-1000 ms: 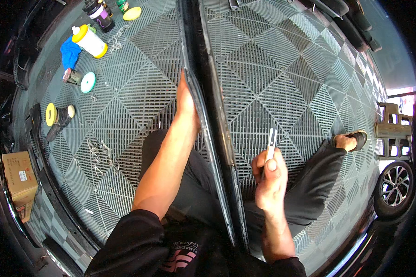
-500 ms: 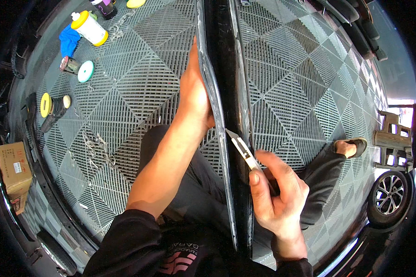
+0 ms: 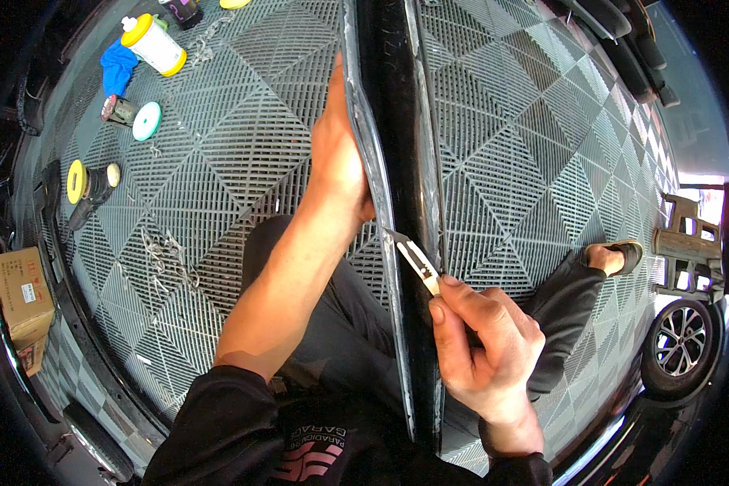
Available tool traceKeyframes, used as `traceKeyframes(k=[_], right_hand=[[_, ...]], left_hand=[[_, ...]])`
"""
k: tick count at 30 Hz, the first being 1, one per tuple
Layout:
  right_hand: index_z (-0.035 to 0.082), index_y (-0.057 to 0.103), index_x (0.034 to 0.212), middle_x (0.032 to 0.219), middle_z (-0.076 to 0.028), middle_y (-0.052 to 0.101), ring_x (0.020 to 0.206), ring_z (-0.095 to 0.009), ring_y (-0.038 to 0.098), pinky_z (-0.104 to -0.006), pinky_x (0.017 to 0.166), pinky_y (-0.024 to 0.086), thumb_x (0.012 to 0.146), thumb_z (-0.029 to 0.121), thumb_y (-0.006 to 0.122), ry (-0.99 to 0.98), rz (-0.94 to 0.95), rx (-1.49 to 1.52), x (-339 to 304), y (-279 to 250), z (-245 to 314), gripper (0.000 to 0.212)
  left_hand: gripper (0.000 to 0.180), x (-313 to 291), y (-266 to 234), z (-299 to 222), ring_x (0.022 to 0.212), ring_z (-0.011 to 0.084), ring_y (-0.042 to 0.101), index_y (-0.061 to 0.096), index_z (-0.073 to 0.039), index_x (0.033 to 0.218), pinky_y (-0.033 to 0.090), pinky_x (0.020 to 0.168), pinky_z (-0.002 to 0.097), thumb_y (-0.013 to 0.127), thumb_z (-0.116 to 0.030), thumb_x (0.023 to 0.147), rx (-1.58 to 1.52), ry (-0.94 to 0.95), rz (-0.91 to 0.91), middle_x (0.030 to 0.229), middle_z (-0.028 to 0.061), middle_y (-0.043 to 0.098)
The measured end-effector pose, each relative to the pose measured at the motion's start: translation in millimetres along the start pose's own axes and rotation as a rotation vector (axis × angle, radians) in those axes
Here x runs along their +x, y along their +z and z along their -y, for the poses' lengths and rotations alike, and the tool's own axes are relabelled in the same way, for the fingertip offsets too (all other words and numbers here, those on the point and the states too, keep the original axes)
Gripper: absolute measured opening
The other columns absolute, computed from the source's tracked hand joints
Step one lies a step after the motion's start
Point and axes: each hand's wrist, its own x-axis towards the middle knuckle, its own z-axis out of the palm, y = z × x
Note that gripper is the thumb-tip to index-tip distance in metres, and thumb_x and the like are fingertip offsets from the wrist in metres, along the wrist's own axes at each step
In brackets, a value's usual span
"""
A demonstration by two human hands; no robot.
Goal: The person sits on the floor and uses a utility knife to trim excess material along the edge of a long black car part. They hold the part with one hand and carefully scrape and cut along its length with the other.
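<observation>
A long black panel (image 3: 398,146), seen edge-on, runs down the middle between my legs; whitish film-like strips line its rims. My right hand (image 3: 490,344) is closed on a utility knife (image 3: 419,264), pinched between thumb and index finger. Its dark blade points up and left, and the tip is at the panel's left rim (image 3: 374,166). Against the panel's left face lies my left hand (image 3: 338,154), fingers stretched along it and partly hidden behind the rim.
Left on the grid-tiled floor (image 3: 275,113) are a white bottle with yellow cap (image 3: 155,47), blue cloth (image 3: 118,66), mint polishing pad (image 3: 147,121), polisher (image 3: 97,190) and stringy scraps (image 3: 166,257). A cardboard box (image 3: 23,287) stands far left; a car wheel (image 3: 679,347) is right.
My right index finger has come down onto the knife. The blade tip has moved slightly left onto the panel's rim. My left hand stays against the panel.
</observation>
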Motion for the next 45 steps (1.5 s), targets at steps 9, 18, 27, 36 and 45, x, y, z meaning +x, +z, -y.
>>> traceKeyframes(k=[9, 18, 27, 36, 45], right_hand=[[0.001, 0.068, 0.101, 0.055, -0.002, 0.048, 0.038, -0.015, 0.044, -0.0295, 0.037, 0.036, 0.076, 0.004, 0.078, -0.122, -0.022, -0.092, -2.1, 2.8, -0.9, 0.027], [-0.002, 0.067, 0.094, 0.053, -0.001, 0.045, 0.036, -0.014, 0.041, -0.0294, 0.036, 0.034, 0.076, 0.004, 0.077, -0.129, 0.017, -0.128, -4.3, 4.3, 8.9, 0.021], [-0.002, 0.066, 0.095, 0.053, -0.001, 0.044, 0.036, -0.014, 0.042, -0.0291, 0.036, 0.034, 0.077, 0.002, 0.074, -0.135, 0.021, -0.096, -10.2, 6.1, 9.9, 0.020], [-0.001, 0.066, 0.098, 0.053, -0.002, 0.046, 0.037, -0.016, 0.044, -0.0311, 0.037, 0.037, 0.076, 0.001, 0.075, -0.107, 0.036, -0.038, -25.3, 6.7, 7.6, 0.024], [0.000, 0.064, 0.104, 0.060, -0.005, 0.056, 0.040, -0.017, 0.049, -0.0318, 0.039, 0.040, 0.077, 0.001, 0.075, -0.110, -0.041, 0.042, -14.0, 1.7, 0.8, 0.029]], left_hand=[[0.051, -6.6, 4.3, -5.3, 0.068, 0.0084, 0.064, 0.035, -0.014, 0.149, 0.055, 0.053, 0.0239, 0.042, -0.035, 0.103, 0.159, 0.022, -0.011, 0.091, 0.0059, 0.064], [0.054, -8.7, -2.0, -8.6, 0.074, 0.0104, 0.066, 0.033, -0.008, 0.149, 0.056, 0.057, 0.0245, 0.043, -0.036, 0.104, 0.089, 0.040, 0.035, 0.098, 0.0079, 0.065], [0.053, -7.2, -3.8, -8.7, 0.073, 0.0115, 0.067, 0.030, -0.009, 0.150, 0.058, 0.058, 0.0251, 0.043, -0.032, 0.105, 0.165, 0.060, 0.007, 0.098, 0.0088, 0.066], [0.047, -10.5, -2.1, -7.2, 0.075, 0.0113, 0.067, 0.038, -0.009, 0.145, 0.057, 0.058, 0.0250, 0.042, -0.031, 0.104, 0.076, 0.102, 0.035, 0.098, 0.0085, 0.065], [0.031, 2.6, -15.0, 4.1, 0.062, 0.0255, 0.061, 0.056, -0.005, 0.107, 0.052, 0.053, 0.0365, 0.052, -0.033, 0.096, -0.106, 0.046, 0.010, 0.085, 0.0136, 0.064]])
